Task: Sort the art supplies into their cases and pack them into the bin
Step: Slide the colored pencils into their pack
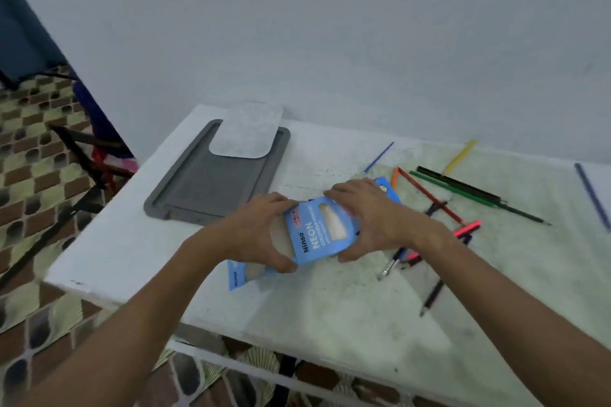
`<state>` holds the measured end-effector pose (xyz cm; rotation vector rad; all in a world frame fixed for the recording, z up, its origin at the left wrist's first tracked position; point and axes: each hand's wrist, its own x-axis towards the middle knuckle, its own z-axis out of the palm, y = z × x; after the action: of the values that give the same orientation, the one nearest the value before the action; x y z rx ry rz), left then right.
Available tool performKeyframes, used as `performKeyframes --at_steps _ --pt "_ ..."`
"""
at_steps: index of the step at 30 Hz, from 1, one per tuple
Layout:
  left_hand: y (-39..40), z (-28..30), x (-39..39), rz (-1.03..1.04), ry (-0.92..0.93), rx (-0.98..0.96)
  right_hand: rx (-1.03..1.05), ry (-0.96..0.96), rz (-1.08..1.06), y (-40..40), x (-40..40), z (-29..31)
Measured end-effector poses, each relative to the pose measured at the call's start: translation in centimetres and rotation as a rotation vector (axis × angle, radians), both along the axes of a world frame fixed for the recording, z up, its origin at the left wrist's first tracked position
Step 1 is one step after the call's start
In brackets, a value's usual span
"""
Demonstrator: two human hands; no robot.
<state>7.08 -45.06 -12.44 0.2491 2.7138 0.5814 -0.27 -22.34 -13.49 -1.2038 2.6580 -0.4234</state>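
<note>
White table (330, 314), worn and smudged, set against a pale wall; grey tray lid (211, 188) flat at the far left of the top, a clear plastic bin (246, 134) resting on its far end; blue pencil box (322, 230) marked "Ninso NEON", held just above the table near the middle, left hand (261, 235) curled round its open left end, right hand (370, 218) gripping its right end with thumb underneath and fingers over the top; second blue card case (244, 276) lying flat under the left hand; loose pencils to the right of the box, including a black pencil (459, 187) and green pencil (476, 200) side by side, red pencil (429, 196), yellow pencil (461, 155), neon pink pencil (468, 228), blue pencil (380, 155) well apart toward the wall, another blue pencil (591, 195) at the far right edge; small paintbrush (391, 263) just beside the right wrist
</note>
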Motion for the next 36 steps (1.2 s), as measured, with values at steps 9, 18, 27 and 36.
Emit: performKeyframes --at_steps 9,18,27,36 --pt "13.1 -1.7 -2.8 -0.207 0.027 0.046 -0.159 -0.149 -0.579 20.8 7.2 -0.5" --pt "19.4 -3.9 -1.7 -0.213 -0.047 0.372 -0.169 -0.229 -0.681 29.1 12.9 -3.0" --pt "22.4 -8.6 -4.6 -0.167 0.293 -0.153 -0.136 -0.330 -0.613 31.2 12.2 -3.9" --pt "24.1 -7.2 -7.3 -0.187 0.160 -0.286 -0.112 -0.319 -0.576 31.8 10.2 -4.3"
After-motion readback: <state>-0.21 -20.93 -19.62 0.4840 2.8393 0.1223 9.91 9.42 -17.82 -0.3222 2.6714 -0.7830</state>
